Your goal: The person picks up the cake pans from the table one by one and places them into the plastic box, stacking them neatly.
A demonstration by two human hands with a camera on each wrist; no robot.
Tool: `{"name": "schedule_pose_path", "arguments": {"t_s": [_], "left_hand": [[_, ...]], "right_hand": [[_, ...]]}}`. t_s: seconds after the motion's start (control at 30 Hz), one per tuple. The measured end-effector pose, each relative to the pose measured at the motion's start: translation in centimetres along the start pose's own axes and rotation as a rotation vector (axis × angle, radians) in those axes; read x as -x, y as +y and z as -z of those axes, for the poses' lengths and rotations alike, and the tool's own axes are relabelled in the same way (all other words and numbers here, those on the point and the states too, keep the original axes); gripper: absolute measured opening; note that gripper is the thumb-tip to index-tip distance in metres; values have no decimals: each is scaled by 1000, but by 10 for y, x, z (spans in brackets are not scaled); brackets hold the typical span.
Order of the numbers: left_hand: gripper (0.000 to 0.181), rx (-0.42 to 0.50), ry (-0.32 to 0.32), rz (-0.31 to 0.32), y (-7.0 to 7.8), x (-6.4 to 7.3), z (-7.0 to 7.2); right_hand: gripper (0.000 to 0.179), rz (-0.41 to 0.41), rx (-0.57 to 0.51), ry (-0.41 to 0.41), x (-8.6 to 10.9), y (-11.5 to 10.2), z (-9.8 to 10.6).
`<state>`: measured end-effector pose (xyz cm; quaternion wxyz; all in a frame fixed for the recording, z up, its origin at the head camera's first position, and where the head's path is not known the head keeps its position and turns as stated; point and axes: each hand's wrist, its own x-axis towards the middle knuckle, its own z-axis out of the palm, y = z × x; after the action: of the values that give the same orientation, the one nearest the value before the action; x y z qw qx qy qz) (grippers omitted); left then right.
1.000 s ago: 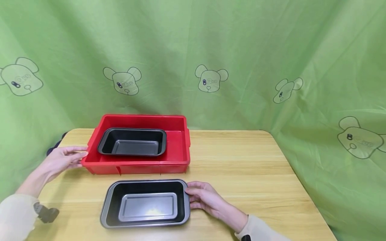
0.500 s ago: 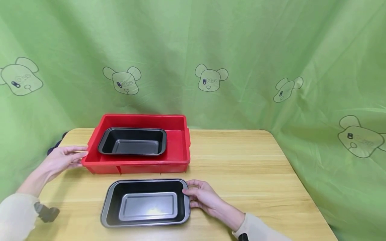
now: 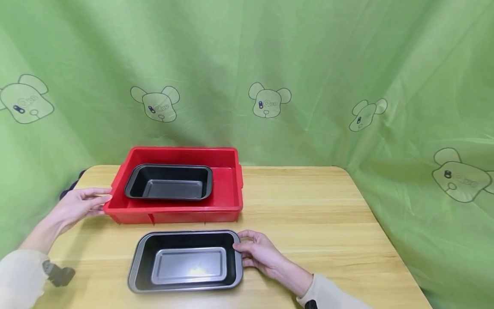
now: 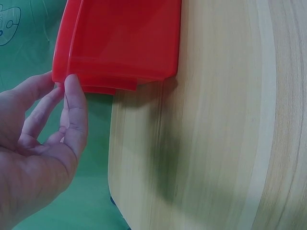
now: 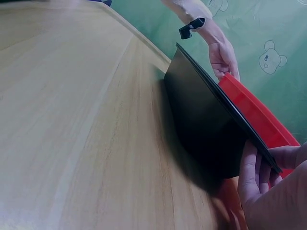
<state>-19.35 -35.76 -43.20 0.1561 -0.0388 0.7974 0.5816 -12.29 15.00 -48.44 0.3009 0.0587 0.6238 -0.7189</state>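
Green cloth printed with cartoon bear heads hangs behind and around the pale wooden tabletop (image 3: 308,206) on which we work. Our near baking pan (image 3: 186,261), dark metal, rectangular with rounded corners and a flat grey rim, lies at the front of the tabletop, just before the red plastic bin (image 3: 227,201). Our right hand (image 3: 257,253) grips its right end, thumb over the rim and fingers (image 5: 249,172) curled under the lip; from the right wrist view that end looks a little raised, though we cannot tell for sure. Inside the bin sits a second dark pan (image 3: 169,182), toward its left side, with bare red floor showing to its right. Our left hand (image 3: 79,204) rests against the bin's left edge, fingers (image 4: 76,103) nearly straight and close together, their tips touching the smooth rim. A small dark clip (image 3: 58,274) shows at our left cuff.
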Motion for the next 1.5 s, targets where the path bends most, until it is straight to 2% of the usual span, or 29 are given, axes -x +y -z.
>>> {"name": "schedule_pose_path", "arguments": {"t_s": [0.07, 0.2, 0.37, 1.03, 1.5], "left_hand": [[41, -3, 2, -1, 0, 0, 0], [22, 27, -5, -7, -1, 0, 0], [29, 60, -10, -7, -1, 1, -1], [28, 54, -12, -1, 0, 1, -1], [26, 45, -14, -4, 0, 2, 0]], "right_hand": [[34, 4, -1, -7, 0, 1, 0], [35, 13, -3, -19, 3, 1, 0], [35, 29, 4, -25, 8, -3, 0], [35, 68, 40, 24, 27, -19, 8], [37, 93, 75, 39, 43, -47, 17]]}}
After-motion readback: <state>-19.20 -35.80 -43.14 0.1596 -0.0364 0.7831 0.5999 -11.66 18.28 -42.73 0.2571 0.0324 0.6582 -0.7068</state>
